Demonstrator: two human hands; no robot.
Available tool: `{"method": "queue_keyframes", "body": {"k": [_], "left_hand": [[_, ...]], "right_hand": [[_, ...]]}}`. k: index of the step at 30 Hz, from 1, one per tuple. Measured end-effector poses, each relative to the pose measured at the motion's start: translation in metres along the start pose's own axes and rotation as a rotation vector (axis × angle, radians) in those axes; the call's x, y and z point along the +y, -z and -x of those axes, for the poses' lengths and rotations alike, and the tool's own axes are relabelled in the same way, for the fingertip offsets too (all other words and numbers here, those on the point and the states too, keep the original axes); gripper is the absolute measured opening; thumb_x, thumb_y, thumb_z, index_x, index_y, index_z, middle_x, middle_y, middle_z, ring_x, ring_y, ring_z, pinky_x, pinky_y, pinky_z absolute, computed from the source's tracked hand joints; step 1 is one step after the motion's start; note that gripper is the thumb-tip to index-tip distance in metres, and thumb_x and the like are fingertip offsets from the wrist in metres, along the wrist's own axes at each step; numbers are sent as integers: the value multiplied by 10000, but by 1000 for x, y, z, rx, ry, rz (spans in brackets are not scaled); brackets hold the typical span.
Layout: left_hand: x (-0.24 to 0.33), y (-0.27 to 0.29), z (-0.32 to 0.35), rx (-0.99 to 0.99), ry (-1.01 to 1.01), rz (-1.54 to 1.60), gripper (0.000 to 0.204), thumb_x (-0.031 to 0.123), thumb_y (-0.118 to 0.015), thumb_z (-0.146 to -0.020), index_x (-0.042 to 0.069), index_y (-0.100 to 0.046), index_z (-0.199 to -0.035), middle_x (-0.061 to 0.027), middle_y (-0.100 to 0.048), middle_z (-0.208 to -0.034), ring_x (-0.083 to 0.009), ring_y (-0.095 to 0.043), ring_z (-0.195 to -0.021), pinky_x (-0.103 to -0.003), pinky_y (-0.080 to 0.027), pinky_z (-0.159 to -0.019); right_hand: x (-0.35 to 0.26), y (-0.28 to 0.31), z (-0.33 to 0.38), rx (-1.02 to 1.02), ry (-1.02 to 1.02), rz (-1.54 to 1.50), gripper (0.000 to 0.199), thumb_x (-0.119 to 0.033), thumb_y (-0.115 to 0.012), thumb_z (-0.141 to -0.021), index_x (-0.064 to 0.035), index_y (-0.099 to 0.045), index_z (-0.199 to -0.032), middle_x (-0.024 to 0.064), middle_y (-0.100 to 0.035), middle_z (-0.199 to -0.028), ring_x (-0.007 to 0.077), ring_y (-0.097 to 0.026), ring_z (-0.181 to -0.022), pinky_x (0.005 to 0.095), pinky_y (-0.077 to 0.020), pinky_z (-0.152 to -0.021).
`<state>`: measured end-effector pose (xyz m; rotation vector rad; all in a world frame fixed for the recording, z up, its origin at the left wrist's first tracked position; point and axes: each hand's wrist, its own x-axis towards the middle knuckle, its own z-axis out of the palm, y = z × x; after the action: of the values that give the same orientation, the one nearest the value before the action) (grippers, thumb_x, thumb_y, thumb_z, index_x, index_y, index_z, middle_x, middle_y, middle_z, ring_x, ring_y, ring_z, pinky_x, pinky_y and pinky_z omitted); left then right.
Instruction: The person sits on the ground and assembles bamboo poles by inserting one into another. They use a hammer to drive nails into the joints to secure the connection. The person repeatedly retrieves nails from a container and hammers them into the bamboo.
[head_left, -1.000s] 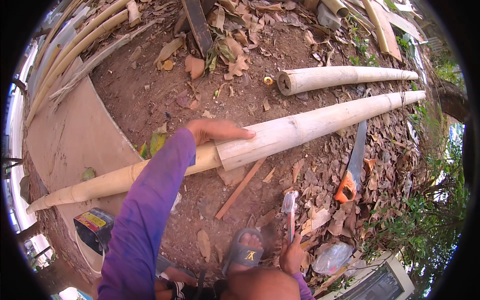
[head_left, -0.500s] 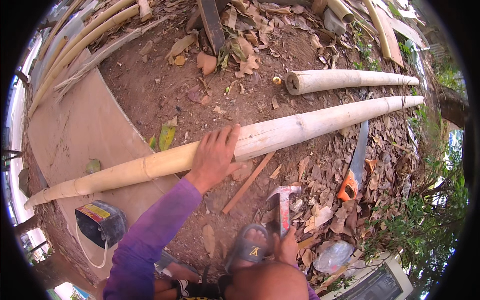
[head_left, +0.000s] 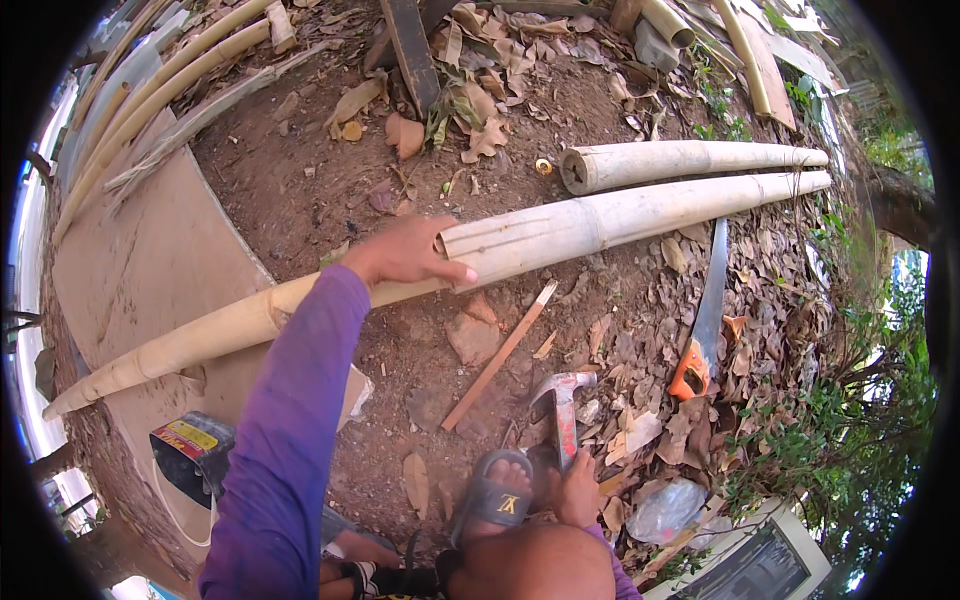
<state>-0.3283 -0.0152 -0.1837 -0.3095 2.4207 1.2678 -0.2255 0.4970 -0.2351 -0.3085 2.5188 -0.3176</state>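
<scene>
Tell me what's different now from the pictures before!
The left hand shifted a little along the long bamboo pole, ending flat on top. The right hand raised the hammer slightly, head up. The handsaw, short bamboo piece and thin stick stayed put.

1 view only: head-worn fisheye, left of 2 side-by-side cameras. Looks steeply down and forward over person's own knee and sandalled foot (head_left: 495,498) at lower edge. Upright, not mirrored. Ground close below; left hand (head_left: 405,255) on long bamboo pole (head_left: 600,225) near frame centre, right hand (head_left: 578,490) low in frame. Straight pole bends toward rim; black vignette rings picture. Far ground at top, vegetation at right rim. No 2nd view to share scene.
</scene>
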Motion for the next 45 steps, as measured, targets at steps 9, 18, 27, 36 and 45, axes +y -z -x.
{"method": "queue_keyframes", "body": {"k": [9,18,27,36,45], "left_hand": [[-8,30,-16,-59,32,116,730,465,-805,-970,36,-627,-1533,-167,-722,-1421,-258,-661,-1312,-373,-473,-1141],[9,11,9,206,23,18,844,533,-789,-958,40,-550,-1599,-249,-655,-1507,-363,-622,-1411,-443,-456,-1196],[10,-19,29,509,-36,-407,1311,722,-906,-720,-28,-360,-1647,-291,-571,-1529,-476,-604,-1385,-523,-496,-1155],[8,-18,17,470,-77,-372,1370,792,-850,-707,-46,-328,-1657,-276,-571,-1520,-443,-647,-1321,-508,-538,-1110],[-3,-18,-3,445,-9,-364,1281,795,-845,-723,-10,-416,-1623,-259,-616,-1469,-433,-698,-1235,-504,-576,-1025]], "right_hand": [[-73,107,-70,208,295,8,654,-115,-801,-921,-12,-496,-1490,286,-570,-1335,504,-626,-1209,546,-539,-1021],[-254,175,-248,500,1153,469,1103,-291,-971,-747,-108,-389,-1666,174,-514,-1556,341,-491,-1490,550,-394,-1226],[-275,169,-291,183,1236,443,1118,-384,-963,-708,-58,-430,-1635,128,-621,-1384,314,-616,-1283,482,-458,-1124],[-281,163,-297,209,1228,444,749,-186,-686,-939,-46,-448,-1636,134,-637,-1376,321,-618,-1313,508,-466,-1135],[-283,149,-322,65,1204,480,852,-288,-728,-911,-29,-402,-1655,166,-608,-1434,339,-584,-1372,516,-435,-1185]]}}
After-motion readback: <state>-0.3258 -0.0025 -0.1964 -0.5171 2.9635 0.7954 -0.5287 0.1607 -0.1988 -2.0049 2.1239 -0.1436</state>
